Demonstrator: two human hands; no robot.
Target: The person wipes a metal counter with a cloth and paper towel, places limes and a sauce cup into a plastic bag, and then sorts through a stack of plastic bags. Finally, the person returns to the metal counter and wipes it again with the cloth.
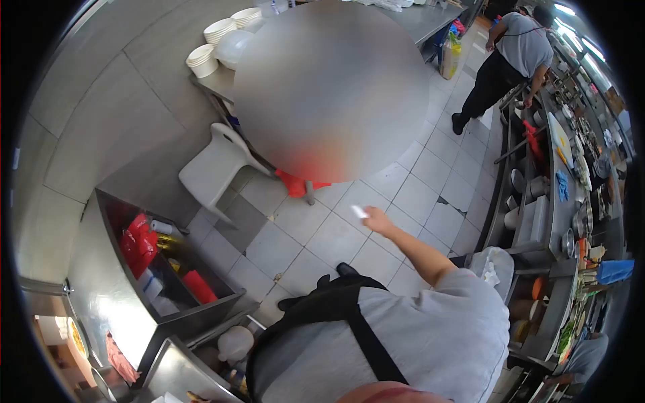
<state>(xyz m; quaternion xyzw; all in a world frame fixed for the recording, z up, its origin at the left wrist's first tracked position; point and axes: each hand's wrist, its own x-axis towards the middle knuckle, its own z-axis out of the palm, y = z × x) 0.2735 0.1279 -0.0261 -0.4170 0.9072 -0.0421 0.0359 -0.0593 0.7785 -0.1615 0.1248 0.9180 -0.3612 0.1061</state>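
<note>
My right hand (377, 220) reaches forward over the tiled floor. Its fingers are closed on a small white item (360, 212), too small to identify. My left hand does not show anywhere. Beyond the right hand, a large blurred patch hides much of the upper middle. Below that patch, a red cloth or bag (293, 184) hangs beside a table leg.
A white plastic chair (218, 164) stands left of centre. At lower left is an open steel cabinet (232, 295) holding red packages. Stacked white bowls (201, 62) sit on a steel table. A person (517, 60) stands by the long counter (557, 195) on the right.
</note>
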